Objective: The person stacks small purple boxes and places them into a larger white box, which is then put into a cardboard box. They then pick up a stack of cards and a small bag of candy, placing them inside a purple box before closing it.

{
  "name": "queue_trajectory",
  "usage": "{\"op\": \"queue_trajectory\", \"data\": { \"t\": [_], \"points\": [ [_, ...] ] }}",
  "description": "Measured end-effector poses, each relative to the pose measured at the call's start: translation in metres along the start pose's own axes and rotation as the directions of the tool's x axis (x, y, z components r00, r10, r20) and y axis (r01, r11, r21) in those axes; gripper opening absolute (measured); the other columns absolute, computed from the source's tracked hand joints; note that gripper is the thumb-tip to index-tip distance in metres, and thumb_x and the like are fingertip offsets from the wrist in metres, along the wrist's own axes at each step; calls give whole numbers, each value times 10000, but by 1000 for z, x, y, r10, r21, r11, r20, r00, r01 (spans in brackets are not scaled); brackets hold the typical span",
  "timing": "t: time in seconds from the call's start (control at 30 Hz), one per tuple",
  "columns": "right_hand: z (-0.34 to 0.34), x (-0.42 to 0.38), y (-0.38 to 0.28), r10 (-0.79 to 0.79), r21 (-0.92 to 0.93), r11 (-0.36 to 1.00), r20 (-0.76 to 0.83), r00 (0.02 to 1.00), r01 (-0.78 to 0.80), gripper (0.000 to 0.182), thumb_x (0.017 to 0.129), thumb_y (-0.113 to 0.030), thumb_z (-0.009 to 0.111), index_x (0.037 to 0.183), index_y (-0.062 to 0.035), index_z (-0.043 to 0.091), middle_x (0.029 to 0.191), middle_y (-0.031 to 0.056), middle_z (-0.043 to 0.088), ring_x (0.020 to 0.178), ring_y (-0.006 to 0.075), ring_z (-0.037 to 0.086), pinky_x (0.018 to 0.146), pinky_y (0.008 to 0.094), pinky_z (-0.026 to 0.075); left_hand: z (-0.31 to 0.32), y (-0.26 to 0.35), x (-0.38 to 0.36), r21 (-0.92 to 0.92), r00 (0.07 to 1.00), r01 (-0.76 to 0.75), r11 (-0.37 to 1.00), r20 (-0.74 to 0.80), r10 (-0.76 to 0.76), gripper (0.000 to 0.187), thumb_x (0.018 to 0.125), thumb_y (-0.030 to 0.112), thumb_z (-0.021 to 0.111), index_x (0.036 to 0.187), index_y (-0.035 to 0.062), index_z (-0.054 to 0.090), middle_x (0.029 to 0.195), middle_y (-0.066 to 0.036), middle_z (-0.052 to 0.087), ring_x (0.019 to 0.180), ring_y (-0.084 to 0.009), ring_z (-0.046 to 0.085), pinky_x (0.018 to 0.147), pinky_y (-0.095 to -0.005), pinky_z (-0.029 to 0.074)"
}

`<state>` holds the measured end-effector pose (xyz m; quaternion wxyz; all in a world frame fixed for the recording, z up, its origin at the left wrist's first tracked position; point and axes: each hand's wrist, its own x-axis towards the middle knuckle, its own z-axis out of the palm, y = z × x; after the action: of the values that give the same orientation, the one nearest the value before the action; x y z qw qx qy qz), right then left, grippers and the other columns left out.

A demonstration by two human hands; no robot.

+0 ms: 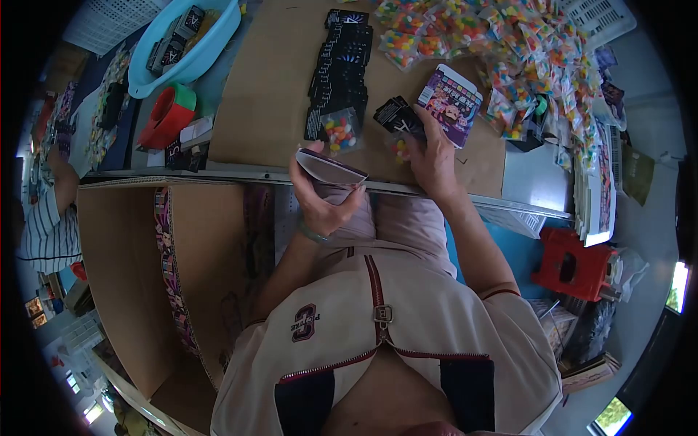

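My left hand (pixel 320 203) is closed around a small open carton (pixel 327 168) at the table's front edge, its mouth spread wide. At the right, my right hand (pixel 435 160) grips a candy packet (pixel 400 149) together with some black cards (pixel 396 115) fanned on the cardboard. A flat purple printed carton (pixel 452 105) lies beside its fingers. Between my hands, a clear packet of coloured candies (pixel 340 131) rests at the near end of a long overlapping row of black cards (pixel 340 73).
Many candy packets (pixel 516 58) are heaped at the back right. A blue basin (pixel 190 71) holds black packs; a red and green tape dispenser (pixel 169 120) stands near it. Below the edge sits a big cardboard box (pixel 120 240) with a row of cartons (pixel 169 269). A person's striped sleeve (pixel 51 225) shows left.
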<state>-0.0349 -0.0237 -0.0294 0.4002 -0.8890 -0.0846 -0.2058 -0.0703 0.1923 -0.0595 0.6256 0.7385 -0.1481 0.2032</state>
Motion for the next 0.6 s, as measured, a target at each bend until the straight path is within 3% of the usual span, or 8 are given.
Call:
{"op": "queue_trajectory", "data": {
  "t": [0.07, 0.17, 0.3, 0.4, 0.47, 0.5, 0.57, 0.6],
  "points": [
    [-2, -3, -5, 94, -10, 996, 85, 992, -93, 669, 732, -22, 729, 1346, -22, 464, 1084, 201, 613, 1010, 386, 606, 885, 402, 504, -2, 0, -2, 69, 997, -73, 995, 15, 72, 1042, 634, 103, 813, 1428, -18, 148, 1320, -222, 422, 1209, -287, 465, 1029, -403, 386],
    [-15, -1, -19, 56, -32, 998, 212, 976, -50, 734, 706, -62, 769, 1361, -22, 439, 1143, 204, 599, 1044, 377, 598, 892, 411, 496, -1, 2, -1, 61, 999, -47, 997, 27, 46, 1042, 637, 106, 811, 1427, -20, 145, 1319, -221, 421, 1212, -297, 463, 1040, -413, 374],
    [-10, -4, -12, 55, 24, 998, 199, 978, -61, 719, 697, -69, 779, 1342, -23, 464, 1137, 206, 609, 1043, 364, 610, 884, 400, 497, 12, 0, 5, 98, 995, -98, 990, -23, 100, 1031, 640, 110, 812, 1422, -25, 154, 1312, -221, 423, 1208, -298, 466, 1042, -416, 373],
    [-8, 0, -14, 25, 74, 997, 129, 991, -35, 660, 718, -75, 775, 1314, -34, 495, 1036, 186, 649, 937, 336, 656, 809, 379, 519, 17, -1, 7, 97, 991, -121, 988, -49, 126, 1010, 642, 112, 813, 1413, -27, 177, 1307, -225, 426, 1198, -301, 470, 1039, -420, 375],
    [-9, 4, -28, 350, 171, 912, 147, 925, -372, 533, 757, -100, 760, 1240, -27, 546, 932, 164, 678, 815, 307, 684, 721, 360, 532, 16, -1, 8, 83, 988, -148, 985, -37, 152, 996, 638, 112, 819, 1403, -32, 198, 1299, -224, 433, 1187, -302, 477, 1036, -420, 377],
    [-7, 3, -23, 345, 168, 915, 150, 927, -368, 533, 757, -100, 760, 1240, -27, 546, 932, 164, 678, 815, 307, 684, 721, 360, 532, 16, 0, 7, 82, 987, -148, 986, -45, 152, 996, 638, 112, 819, 1403, -32, 198, 1299, -224, 433, 1187, -302, 477, 1036, -420, 377],
    [1, -4, -5, 122, -22, 992, -57, 991, -123, 417, 793, -142, 745, 1157, -19, 583, 893, 152, 686, 751, 300, 685, 671, 358, 534, 15, 3, 6, 69, 991, -122, 990, -44, 125, 1001, 635, 116, 828, 1401, -40, 202, 1296, -229, 438, 1174, -305, 484, 1027, -422, 384],
    [4, -5, -5, 117, -24, 993, -52, 992, -119, 417, 793, -142, 745, 1157, -19, 583, 893, 152, 686, 751, 300, 685, 671, 358, 534, 15, 3, 5, 69, 991, -120, 990, -51, 124, 1001, 635, 116, 828, 1401, -40, 202, 1296, -229, 438, 1174, -305, 484, 1027, -422, 384]
  ]
}}
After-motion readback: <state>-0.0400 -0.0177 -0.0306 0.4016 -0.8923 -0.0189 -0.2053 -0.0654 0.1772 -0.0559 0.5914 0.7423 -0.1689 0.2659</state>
